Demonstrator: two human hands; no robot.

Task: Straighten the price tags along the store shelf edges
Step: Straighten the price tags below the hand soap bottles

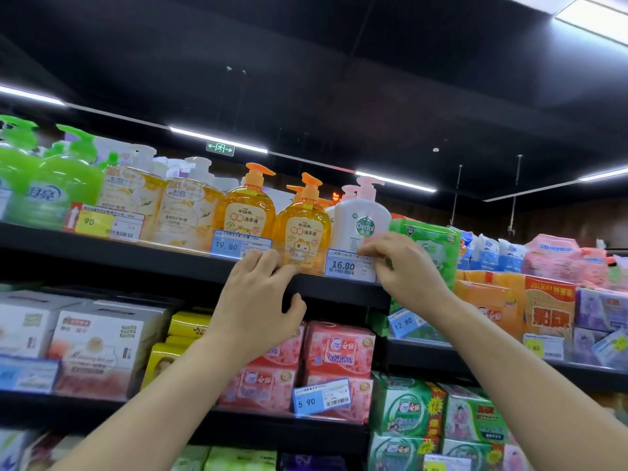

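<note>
While R hand (404,266) pinches the 16.80 tag (346,266), L hand (261,294) grips the shelf edge (333,290). Tag sits w/ slight tilt.

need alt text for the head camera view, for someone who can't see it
Right hand pinches the right end of the 16.80 price tag on the top shelf edge, under soap bottles. Left hand grips the edge beside the 19.80 tag.
</note>
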